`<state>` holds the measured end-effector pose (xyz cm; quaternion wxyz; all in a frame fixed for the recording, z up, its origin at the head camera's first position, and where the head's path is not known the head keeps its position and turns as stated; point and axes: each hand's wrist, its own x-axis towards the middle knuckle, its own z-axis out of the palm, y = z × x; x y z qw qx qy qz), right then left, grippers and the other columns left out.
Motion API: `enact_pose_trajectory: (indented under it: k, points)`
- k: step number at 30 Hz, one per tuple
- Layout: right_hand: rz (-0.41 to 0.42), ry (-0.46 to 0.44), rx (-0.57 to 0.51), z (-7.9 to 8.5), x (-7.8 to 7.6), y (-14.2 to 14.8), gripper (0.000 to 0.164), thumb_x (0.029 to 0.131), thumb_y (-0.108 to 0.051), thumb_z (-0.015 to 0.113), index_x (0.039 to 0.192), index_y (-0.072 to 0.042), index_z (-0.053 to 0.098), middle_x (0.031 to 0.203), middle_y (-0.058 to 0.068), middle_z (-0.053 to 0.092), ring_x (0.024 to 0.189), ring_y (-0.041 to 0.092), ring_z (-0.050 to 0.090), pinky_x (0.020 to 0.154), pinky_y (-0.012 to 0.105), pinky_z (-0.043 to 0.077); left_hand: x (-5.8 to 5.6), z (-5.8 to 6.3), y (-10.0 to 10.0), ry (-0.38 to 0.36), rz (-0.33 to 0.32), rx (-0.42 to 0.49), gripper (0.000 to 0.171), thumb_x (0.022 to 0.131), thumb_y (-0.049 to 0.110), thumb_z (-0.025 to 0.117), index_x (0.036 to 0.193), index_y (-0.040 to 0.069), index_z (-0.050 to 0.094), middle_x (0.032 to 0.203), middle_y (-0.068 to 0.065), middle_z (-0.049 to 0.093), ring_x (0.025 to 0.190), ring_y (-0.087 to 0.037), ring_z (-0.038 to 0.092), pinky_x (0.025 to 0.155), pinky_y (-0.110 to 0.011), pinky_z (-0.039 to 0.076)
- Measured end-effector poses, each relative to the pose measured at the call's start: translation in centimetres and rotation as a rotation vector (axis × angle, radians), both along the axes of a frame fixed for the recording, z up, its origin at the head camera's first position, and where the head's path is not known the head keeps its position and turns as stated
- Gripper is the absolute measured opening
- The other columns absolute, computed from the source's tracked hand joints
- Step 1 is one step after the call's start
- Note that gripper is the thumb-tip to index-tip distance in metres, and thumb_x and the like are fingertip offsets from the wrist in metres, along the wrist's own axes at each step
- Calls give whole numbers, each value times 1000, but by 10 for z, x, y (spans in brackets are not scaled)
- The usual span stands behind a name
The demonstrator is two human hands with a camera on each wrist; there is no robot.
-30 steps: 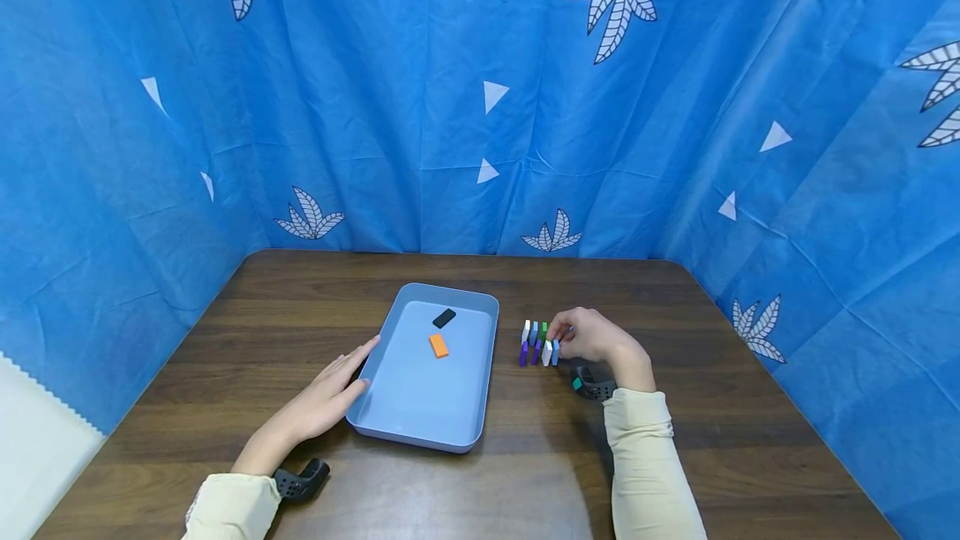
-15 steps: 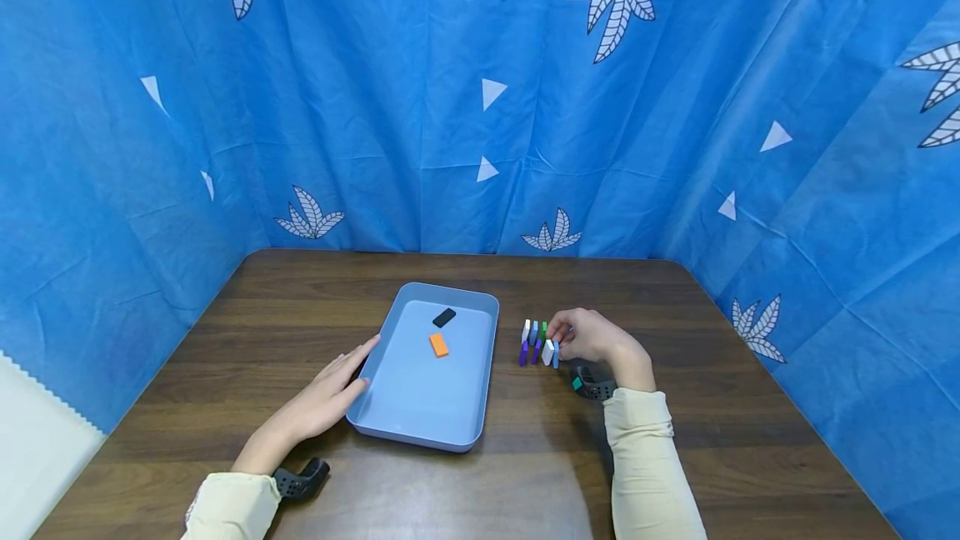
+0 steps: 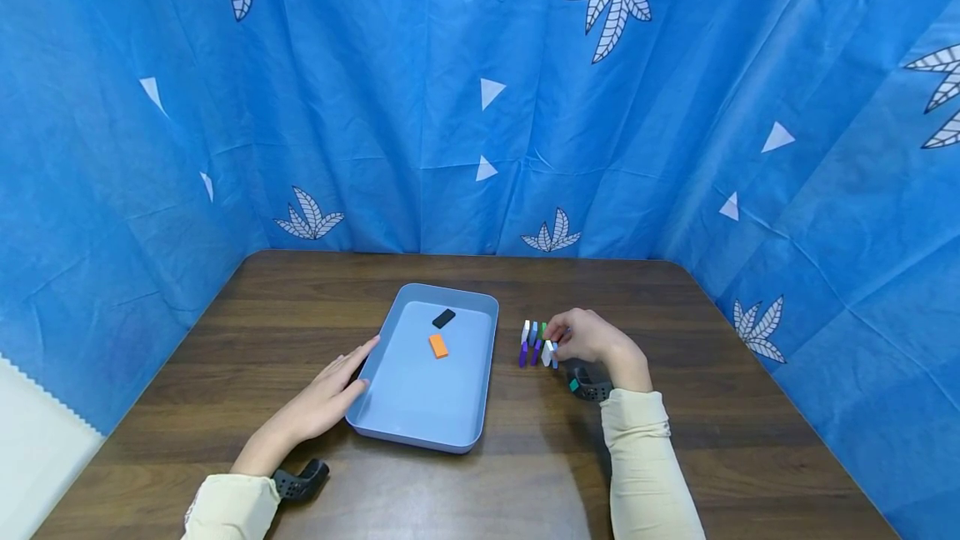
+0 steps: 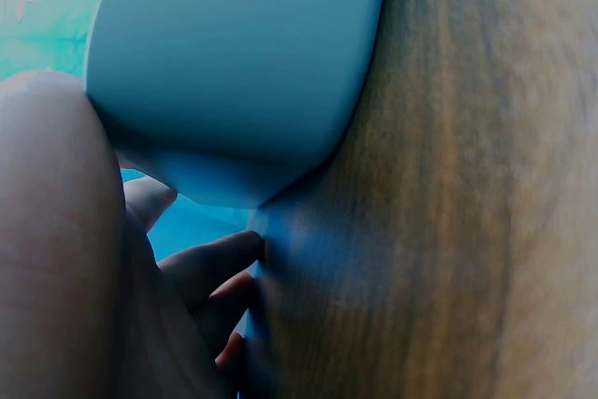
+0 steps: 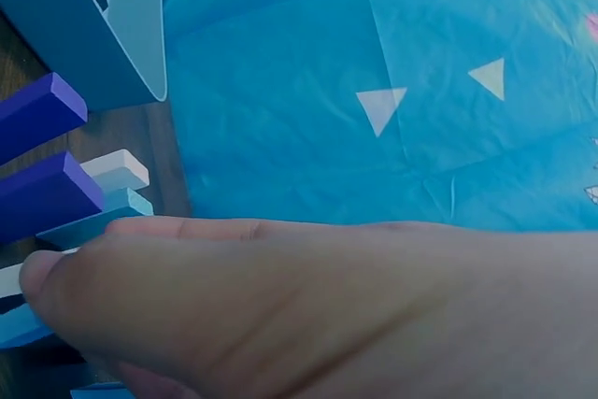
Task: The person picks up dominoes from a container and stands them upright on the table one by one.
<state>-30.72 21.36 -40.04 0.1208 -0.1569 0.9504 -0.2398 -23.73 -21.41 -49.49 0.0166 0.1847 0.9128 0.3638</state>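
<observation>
My left hand (image 3: pixel 322 398) rests with straight fingers along the left rim of the blue-grey tray (image 3: pixel 420 435); in the left wrist view, its fingers (image 4: pixel 213 257) reach beside the tray's outer wall. Right of the tray, small domino blocks stand on edge in two short rows. With thumb and index finger, my right hand (image 3: pixel 596 338) pinches a white domino block (image 3: pixel 547 353) in the nearer row. A light blue block (image 3: pixel 555 359) stands against it, partly behind the thumb. A purple block (image 3: pixel 523 354) stands at that row's left end. The green block (image 3: pixel 543 329) is partly covered by my fingers.
Inside the tray lie a black block (image 3: pixel 444 318) and an orange block (image 3: pixel 438 346). In the farther row stand another white block (image 3: pixel 526 330) and a blue one (image 3: pixel 534 332). A blue curtain (image 3: pixel 390 107) hangs behind the wooden table (image 3: pixel 315 290).
My right hand has shifted very slightly left. The white block and the light blue one beside it have turned a little at my fingertips. My left hand and the tray stay put.
</observation>
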Motion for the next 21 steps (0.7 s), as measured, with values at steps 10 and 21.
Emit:
enact_pose_trajectory:
  k: [10,21]
  points:
    - [16,16,14,-2,0,-2,13,87,-3,80,97,-7,73,91,1,70,85,15,65,81,37,60,1,0,1,0,3,1,63,109,20,46,167,20,22,169,-15,26,156,-42,22,125,-65,12]
    - [29,16,6,-1,1,-3,14,86,-2,80,98,-5,72,89,2,70,82,15,65,79,35,61,-1,0,0,9,-4,-3,62,109,19,45,167,19,22,169,-15,26,156,-42,22,124,-66,14]
